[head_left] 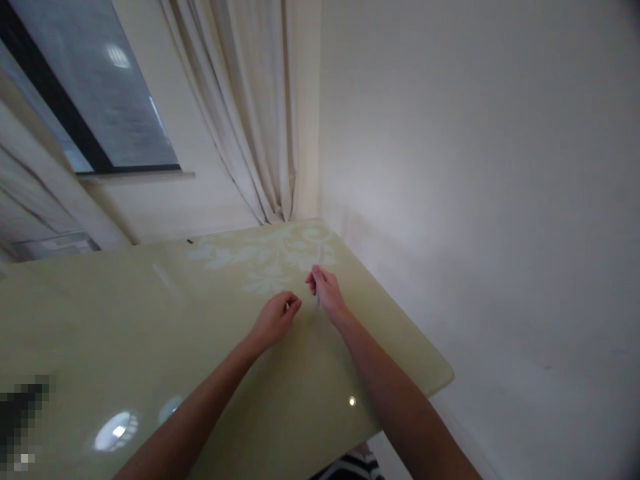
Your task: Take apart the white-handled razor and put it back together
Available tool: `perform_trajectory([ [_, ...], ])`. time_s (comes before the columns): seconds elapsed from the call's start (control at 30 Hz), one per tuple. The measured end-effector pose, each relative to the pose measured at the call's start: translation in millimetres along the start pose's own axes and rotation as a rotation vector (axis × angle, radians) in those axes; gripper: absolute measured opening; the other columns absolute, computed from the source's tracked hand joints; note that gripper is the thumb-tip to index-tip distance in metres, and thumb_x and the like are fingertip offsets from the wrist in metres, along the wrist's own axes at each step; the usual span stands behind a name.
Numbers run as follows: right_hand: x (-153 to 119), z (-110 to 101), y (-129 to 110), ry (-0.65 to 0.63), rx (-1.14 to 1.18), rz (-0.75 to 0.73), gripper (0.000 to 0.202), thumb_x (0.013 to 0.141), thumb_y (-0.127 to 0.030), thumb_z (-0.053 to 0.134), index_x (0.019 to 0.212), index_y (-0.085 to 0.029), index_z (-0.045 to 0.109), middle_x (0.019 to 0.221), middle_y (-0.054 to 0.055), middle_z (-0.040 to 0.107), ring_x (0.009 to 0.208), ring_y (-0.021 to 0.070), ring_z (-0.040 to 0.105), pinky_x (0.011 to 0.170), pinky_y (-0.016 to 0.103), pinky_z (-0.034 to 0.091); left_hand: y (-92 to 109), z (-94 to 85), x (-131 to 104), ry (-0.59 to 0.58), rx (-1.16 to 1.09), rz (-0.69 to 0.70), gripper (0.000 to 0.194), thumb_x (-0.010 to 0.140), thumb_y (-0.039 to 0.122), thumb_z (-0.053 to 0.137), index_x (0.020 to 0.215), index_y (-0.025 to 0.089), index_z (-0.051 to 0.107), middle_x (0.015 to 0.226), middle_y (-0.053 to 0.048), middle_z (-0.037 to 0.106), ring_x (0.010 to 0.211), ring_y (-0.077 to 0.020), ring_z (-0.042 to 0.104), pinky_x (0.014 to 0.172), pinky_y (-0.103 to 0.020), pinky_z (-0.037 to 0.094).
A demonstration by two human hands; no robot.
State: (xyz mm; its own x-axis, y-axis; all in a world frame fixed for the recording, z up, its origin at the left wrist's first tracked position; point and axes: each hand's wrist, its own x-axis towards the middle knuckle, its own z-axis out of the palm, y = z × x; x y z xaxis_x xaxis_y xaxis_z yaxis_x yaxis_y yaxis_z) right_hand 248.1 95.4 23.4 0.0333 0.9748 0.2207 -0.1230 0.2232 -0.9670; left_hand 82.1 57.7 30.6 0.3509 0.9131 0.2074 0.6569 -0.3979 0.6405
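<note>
My right hand [325, 288] is closed on a thin pale stick [319, 297], which is held nearly upright in the picture over the far right part of the glossy greenish table [165, 347]. Just left of it is my left hand [278, 316], its thumb and fingers pressed together; whatever is between them, if anything, is too small to name. The two hands are apart. Behind them the tabletop shows a white floral pattern.
A small dark object [190, 241] lies near the table's far edge. Beyond that edge hang pale curtains [250, 100] beside a window [105, 73]. A bare wall [475, 167] runs along the right side. A blurred dark shape [20, 417] is at the lower left.
</note>
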Motion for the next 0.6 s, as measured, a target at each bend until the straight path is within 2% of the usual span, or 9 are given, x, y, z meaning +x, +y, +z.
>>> perform_trajectory([
  [0.03, 4.4, -6.1, 0.9, 0.044, 0.012, -0.003, 0.066, 0.085, -0.081, 0.051, 0.070, -0.018, 0.063, 0.057, -0.003, 0.044, 0.050, 0.0106, 0.040, 0.048, 0.024, 0.033, -2.4, 5.4, 14.1, -0.001, 0.063, -0.044, 0.027, 0.095, 0.035, 0.054, 0.108, 0.016, 0.067, 0.100, -0.008, 0.069, 0.087, -0.0204, 0.064, 0.080, -0.031, 0.048],
  [0.07, 7.6, -11.2, 1.5, 0.080, 0.022, -0.003, 0.068, 0.085, -0.082, 0.049, 0.069, -0.018, 0.063, 0.055, -0.004, 0.042, 0.048, 0.0099, 0.037, 0.046, 0.024, 0.029, -4.5, 11.1, 27.2, -0.015, 0.137, -0.101, 0.035, 0.091, 0.035, 0.061, 0.121, 0.017, 0.065, 0.111, -0.010, 0.069, 0.098, -0.0215, 0.065, 0.087, -0.032, 0.048],
  [0.13, 10.7, -17.4, 2.1, 0.139, 0.050, 0.013, 0.071, 0.085, -0.083, 0.046, 0.068, -0.017, 0.065, 0.052, -0.005, 0.038, 0.044, 0.0087, 0.032, 0.043, 0.024, 0.025, -7.1, 21.6, 48.0, -0.005, 0.195, -0.169, 0.052, 0.085, 0.036, 0.069, 0.134, 0.018, 0.061, 0.127, -0.014, 0.064, 0.114, -0.0277, 0.061, 0.096, -0.038, 0.046],
  [0.17, 10.8, -18.5, 2.0, 0.159, 0.067, 0.025, 0.071, 0.085, -0.083, 0.046, 0.069, -0.017, 0.066, 0.052, -0.006, 0.037, 0.043, 0.0083, 0.030, 0.042, 0.024, 0.023, -7.7, 25.8, 54.9, -0.002, 0.216, -0.196, 0.054, 0.084, 0.037, 0.071, 0.134, 0.021, 0.061, 0.131, -0.015, 0.062, 0.120, -0.0312, 0.059, 0.098, -0.042, 0.045],
  [0.23, 9.5, -17.7, 0.8, 0.179, 0.101, 0.047, 0.071, 0.083, -0.084, 0.048, 0.070, -0.017, 0.067, 0.051, -0.006, 0.037, 0.040, 0.0076, 0.028, 0.040, 0.025, 0.021, -8.9, 30.9, 61.3, 0.004, 0.239, -0.225, 0.043, 0.086, 0.040, 0.069, 0.126, 0.025, 0.067, 0.132, -0.014, 0.061, 0.124, -0.0349, 0.056, 0.100, -0.047, 0.044],
  [0.33, 6.7, -13.1, -2.7, 0.164, 0.135, 0.062, 0.068, 0.082, -0.083, 0.053, 0.072, -0.017, 0.068, 0.051, -0.007, 0.037, 0.038, 0.0068, 0.027, 0.038, 0.025, 0.018, -12.4, 31.2, 58.6, -0.004, 0.264, -0.218, 0.028, 0.093, 0.039, 0.060, 0.115, 0.026, 0.072, 0.128, -0.011, 0.062, 0.123, -0.0322, 0.056, 0.101, -0.046, 0.043],
  [0.43, 4.8, -8.7, -5.8, 0.153, 0.151, 0.047, 0.066, 0.082, -0.080, 0.055, 0.071, -0.017, 0.068, 0.051, -0.007, 0.038, 0.039, 0.0065, 0.028, 0.038, 0.024, 0.019, -15.8, 29.0, 56.6, -0.023, 0.274, -0.199, 0.042, 0.093, 0.040, 0.061, 0.132, 0.026, 0.064, 0.133, -0.012, 0.060, 0.124, -0.0312, 0.056, 0.103, -0.044, 0.043],
  [0.5, 4.3, -7.1, -6.4, 0.172, 0.150, 0.029, 0.065, 0.084, -0.079, 0.054, 0.070, -0.017, 0.068, 0.051, -0.007, 0.038, 0.039, 0.0066, 0.028, 0.038, 0.024, 0.021, -15.5, 30.0, 61.0, -0.056, 0.274, -0.222, 0.057, 0.090, 0.043, 0.065, 0.145, 0.031, 0.054, 0.138, -0.013, 0.057, 0.127, -0.0352, 0.055, 0.102, -0.049, 0.043],
  [0.6, 4.0, -7.8, -5.5, 0.204, 0.133, 0.020, 0.066, 0.085, -0.080, 0.052, 0.069, -0.017, 0.067, 0.050, -0.007, 0.039, 0.039, 0.0068, 0.029, 0.038, 0.024, 0.023, -10.9, 34.7, 72.7, -0.106, 0.263, -0.252, 0.056, 0.086, 0.042, 0.070, 0.141, 0.038, 0.058, 0.140, -0.012, 0.056, 0.126, -0.0398, 0.054, 0.098, -0.055, 0.044],
])
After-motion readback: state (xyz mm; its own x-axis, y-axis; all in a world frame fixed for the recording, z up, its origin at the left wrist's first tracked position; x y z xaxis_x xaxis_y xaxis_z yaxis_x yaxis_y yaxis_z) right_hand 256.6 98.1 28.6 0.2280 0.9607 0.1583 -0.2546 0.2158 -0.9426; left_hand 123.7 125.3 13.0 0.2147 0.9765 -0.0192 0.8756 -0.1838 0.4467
